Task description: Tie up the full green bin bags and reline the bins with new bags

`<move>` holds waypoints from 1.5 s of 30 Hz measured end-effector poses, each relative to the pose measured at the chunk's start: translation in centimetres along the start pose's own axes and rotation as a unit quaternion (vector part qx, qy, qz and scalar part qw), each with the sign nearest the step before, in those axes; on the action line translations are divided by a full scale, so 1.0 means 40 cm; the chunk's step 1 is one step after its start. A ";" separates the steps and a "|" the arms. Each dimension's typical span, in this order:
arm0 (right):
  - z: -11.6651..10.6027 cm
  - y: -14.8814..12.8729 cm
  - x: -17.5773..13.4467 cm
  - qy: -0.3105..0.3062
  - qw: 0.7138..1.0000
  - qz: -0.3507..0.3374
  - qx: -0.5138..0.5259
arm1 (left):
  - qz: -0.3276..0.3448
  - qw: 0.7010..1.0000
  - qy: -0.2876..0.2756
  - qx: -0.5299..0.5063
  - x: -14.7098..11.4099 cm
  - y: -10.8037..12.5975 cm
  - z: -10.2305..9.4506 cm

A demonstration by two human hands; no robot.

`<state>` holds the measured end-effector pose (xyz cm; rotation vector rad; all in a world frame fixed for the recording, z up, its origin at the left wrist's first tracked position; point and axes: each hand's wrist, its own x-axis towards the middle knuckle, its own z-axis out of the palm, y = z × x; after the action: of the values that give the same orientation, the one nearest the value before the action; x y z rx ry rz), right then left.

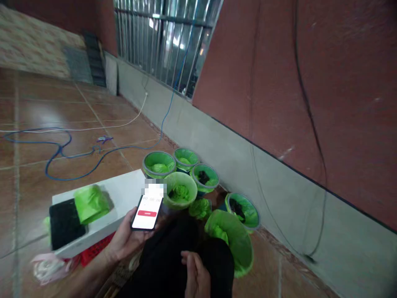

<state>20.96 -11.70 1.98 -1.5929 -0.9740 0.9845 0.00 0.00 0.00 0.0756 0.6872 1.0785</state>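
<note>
The left hand (127, 241) is holding a lit smartphone (147, 214) near a cluster of green-lined bins.
At left, a flat black slab (65, 225) and a bright green plastic bundle (89, 205) are lying on a white surface (126, 192). Between that surface and the black trousers (167, 252), the left hand is clamping the smartphone, supporting it from below. The phone is probably handling as light, stiff, smooth enough to slip and fragile at its glass; its long side edges are likely offering the safest hold, keeping the screen uncovered. The right hand (197, 275) is hanging over the lap, its thumb and fingers lying close; I cannot tell whether it is gripping anything. Farther right, a large lined bin (245, 248) is standing beside the knee.
</note>
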 end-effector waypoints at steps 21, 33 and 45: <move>0.257 0.023 0.170 -0.194 0.820 0.251 0.476 | -0.040 0.992 -0.123 0.004 -0.023 -0.041 -0.014; 0.239 0.007 0.172 -0.205 0.824 0.221 0.479 | -0.029 0.990 -0.101 0.093 0.012 -0.069 -0.008; 0.227 -0.007 0.166 -0.220 0.814 0.204 0.496 | -0.024 0.992 -0.087 0.093 0.007 -0.077 0.002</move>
<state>14.82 -2.58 -0.32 -0.6671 -0.2361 1.8306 2.52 -1.28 -1.24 0.3085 0.6275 0.9480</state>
